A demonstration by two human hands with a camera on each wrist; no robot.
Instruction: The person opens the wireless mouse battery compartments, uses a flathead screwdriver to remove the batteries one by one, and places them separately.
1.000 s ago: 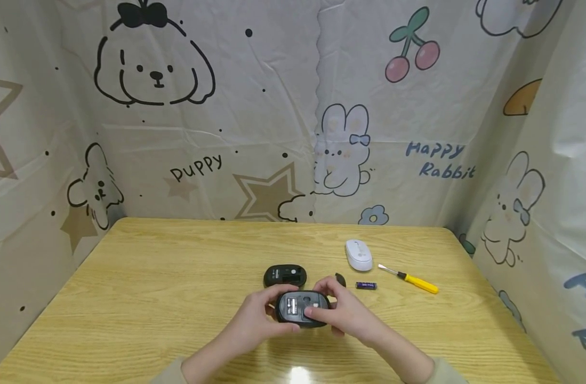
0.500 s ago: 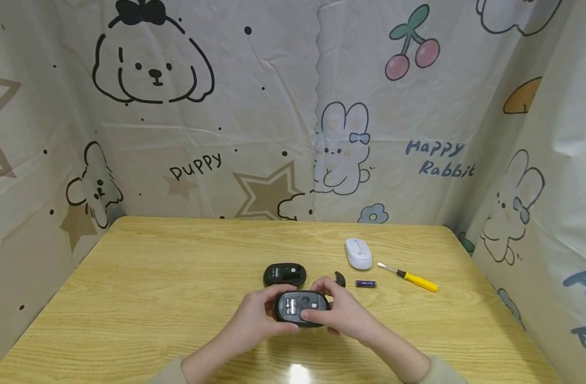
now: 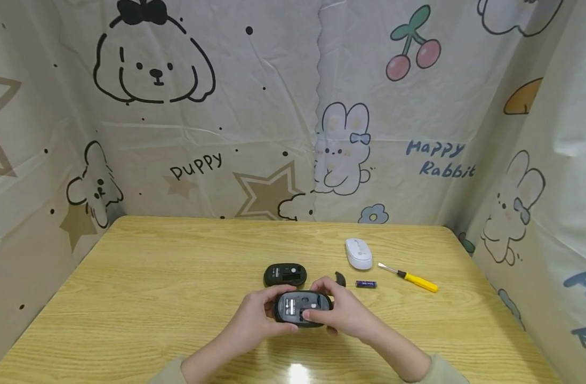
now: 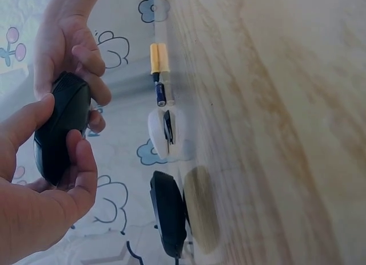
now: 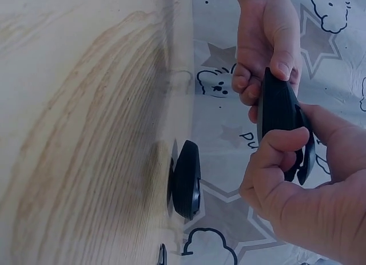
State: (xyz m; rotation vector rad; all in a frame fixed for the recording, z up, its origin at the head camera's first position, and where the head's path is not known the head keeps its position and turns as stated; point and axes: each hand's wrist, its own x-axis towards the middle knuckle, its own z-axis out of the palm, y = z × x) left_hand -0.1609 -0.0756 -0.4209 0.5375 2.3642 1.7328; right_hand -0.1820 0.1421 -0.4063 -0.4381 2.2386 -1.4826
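Observation:
A black computer mouse (image 3: 297,300) is held above the table with its underside up. My left hand (image 3: 254,316) grips its left end between thumb and fingers. The right hand (image 3: 347,309) holds the other end, its thumb pressing on the battery cover (image 5: 309,153). That cover stands partly apart from the mouse body in the right wrist view, leaving a gap. A second black mouse (image 3: 275,274) lies underside up just behind the hands, its battery slot uncovered. Beside the right hand lies a small dark curved cover (image 3: 340,279), partly hidden by the fingers.
To the right of the hands lies a battery (image 3: 366,284). A white mouse (image 3: 358,253) sits behind it, and a yellow-handled screwdriver (image 3: 419,282) lies farther right. All rest on a wooden table (image 3: 153,277) with a printed cloth (image 3: 254,128) behind it.
The right thumb has shifted slightly left on the mouse's underside. The battery cover has moved a little to the right, and a dark gap shows beside the thumb. The left hand stays put.

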